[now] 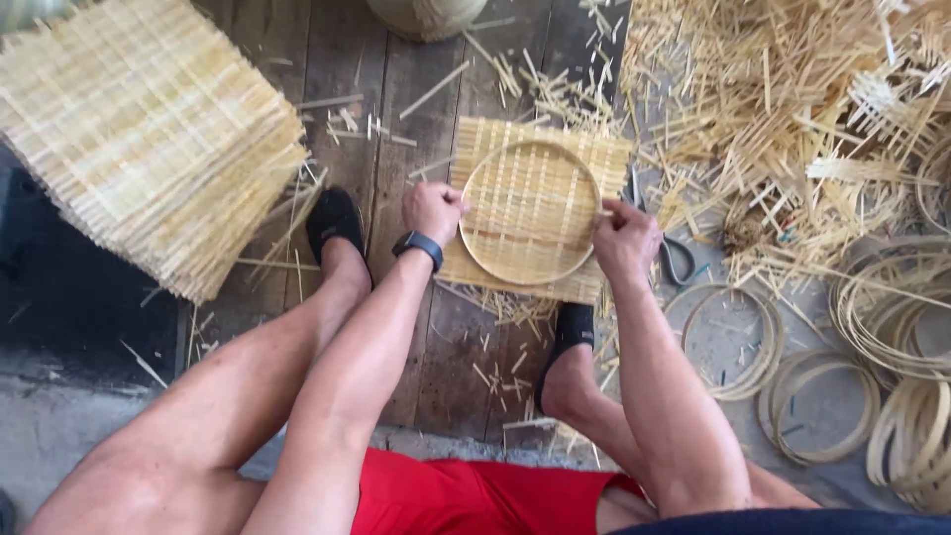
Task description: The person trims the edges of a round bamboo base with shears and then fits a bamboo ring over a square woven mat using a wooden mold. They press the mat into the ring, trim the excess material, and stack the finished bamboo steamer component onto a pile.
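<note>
- Two hands work on one woven bamboo mat [584, 159], a square piece lying on the wooden floor [337, 59] between our feet.
- A round bamboo hoop [474, 248] sits on top of the mat, inside its corners, with woven strips showing through it.
- Our left hand [432, 211] is clenched on the hoop's left rim; a dark wristwatch [417, 245] sits on that wrist.
- Our right hand [624, 238] grips the hoop's right rim, fingers curled over the edge, pressing it against the mat.
- A tall stack of woven mats [149, 139] lies to the left, well apart from the hands.
- A heap of loose bamboo strips [792, 109] covers the floor to the upper right, reaching close to the mat's far corner.
- Scissors [676, 260] lie just beside our right hand, partly hidden by it.
- Several spare hoops [822, 406] lie on the ground to the right, some overlapping.
- Black shoes [335, 223] are planted either side of the mat; red shorts [475, 495] show at the bottom edge.
</note>
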